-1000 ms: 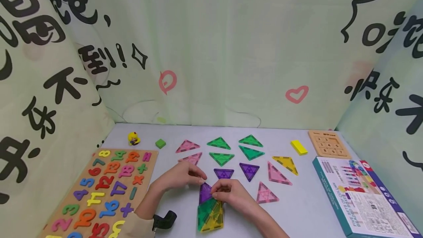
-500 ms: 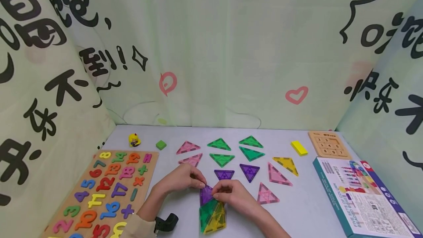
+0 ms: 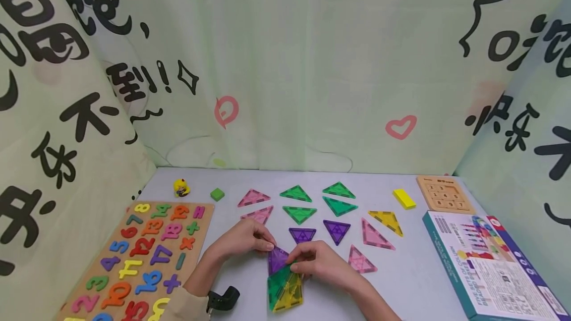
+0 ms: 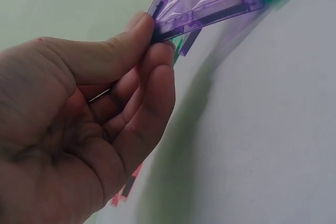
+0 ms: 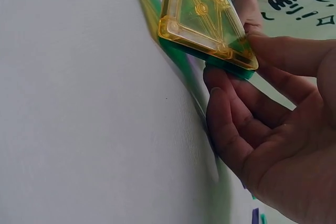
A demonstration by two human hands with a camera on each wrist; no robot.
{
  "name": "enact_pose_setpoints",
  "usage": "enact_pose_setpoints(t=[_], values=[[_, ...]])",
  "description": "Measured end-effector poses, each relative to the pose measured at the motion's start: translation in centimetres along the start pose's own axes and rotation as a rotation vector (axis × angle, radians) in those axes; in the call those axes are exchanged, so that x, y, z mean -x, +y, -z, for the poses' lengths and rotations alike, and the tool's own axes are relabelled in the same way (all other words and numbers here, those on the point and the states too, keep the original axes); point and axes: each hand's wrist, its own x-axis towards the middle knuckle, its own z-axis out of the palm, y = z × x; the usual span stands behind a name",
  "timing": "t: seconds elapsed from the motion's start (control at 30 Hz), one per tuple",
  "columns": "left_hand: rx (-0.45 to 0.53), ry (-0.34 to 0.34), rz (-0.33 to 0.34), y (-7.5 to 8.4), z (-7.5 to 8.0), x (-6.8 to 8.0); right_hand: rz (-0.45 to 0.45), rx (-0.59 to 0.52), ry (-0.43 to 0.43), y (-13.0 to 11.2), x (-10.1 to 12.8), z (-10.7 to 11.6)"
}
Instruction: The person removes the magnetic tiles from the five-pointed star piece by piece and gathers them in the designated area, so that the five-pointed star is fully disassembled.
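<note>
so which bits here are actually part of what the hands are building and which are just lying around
In use: left hand pinching the purple triangle tile; right hand holding the yellow triangle tile; green triangle tile.

Lying about: number puzzle board, sliding number puzzle, game box, yellow duck, green block, yellow block.

Left hand [image 3: 243, 240] lower centre of head view, fingers curled, pinching; right hand [image 3: 318, 261] just beside it, fingertips likewise pinched; forearms converging from bottom edge
</note>
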Motion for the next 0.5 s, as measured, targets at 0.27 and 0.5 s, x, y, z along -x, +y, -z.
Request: enact_pose_setpoints(t=[0.27,0.5], values=[[0.034,0.153,0.045,-0.7,-0.2,0.9,0.001,-0.003,0.003,0.3,0.6,0.2],[-0.054,0.333,0.194,-1.2,-0.6,2.0,-0.017,-0.015,0.006,0.6,1.0,0.3]])
